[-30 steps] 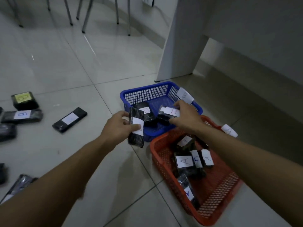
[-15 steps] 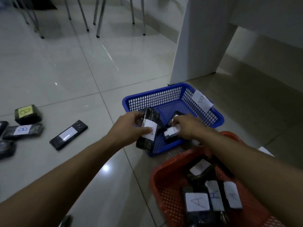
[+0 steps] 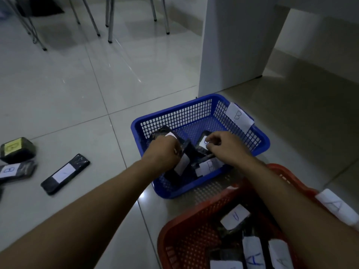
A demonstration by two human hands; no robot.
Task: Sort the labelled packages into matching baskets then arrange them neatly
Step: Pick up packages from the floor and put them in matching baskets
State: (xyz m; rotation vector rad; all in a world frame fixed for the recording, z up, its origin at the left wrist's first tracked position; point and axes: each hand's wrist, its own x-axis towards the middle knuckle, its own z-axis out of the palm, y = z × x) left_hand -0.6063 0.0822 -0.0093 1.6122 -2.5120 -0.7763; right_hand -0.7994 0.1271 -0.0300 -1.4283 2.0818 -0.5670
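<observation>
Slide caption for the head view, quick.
Both hands, left and right, arrange black B-labelled packages in the blue basket.

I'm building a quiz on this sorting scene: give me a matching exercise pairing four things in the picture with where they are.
Things:
1. blue basket
2. red basket
3. yellow-labelled package
4. left hand

Places:
a. on the floor at the far left
b. nearest the camera, holding packages marked A
c. inside the blue basket, gripping a black package
d. beside the white table leg, tagged B

Pairs: 1-d, 2-b, 3-a, 4-c
</observation>
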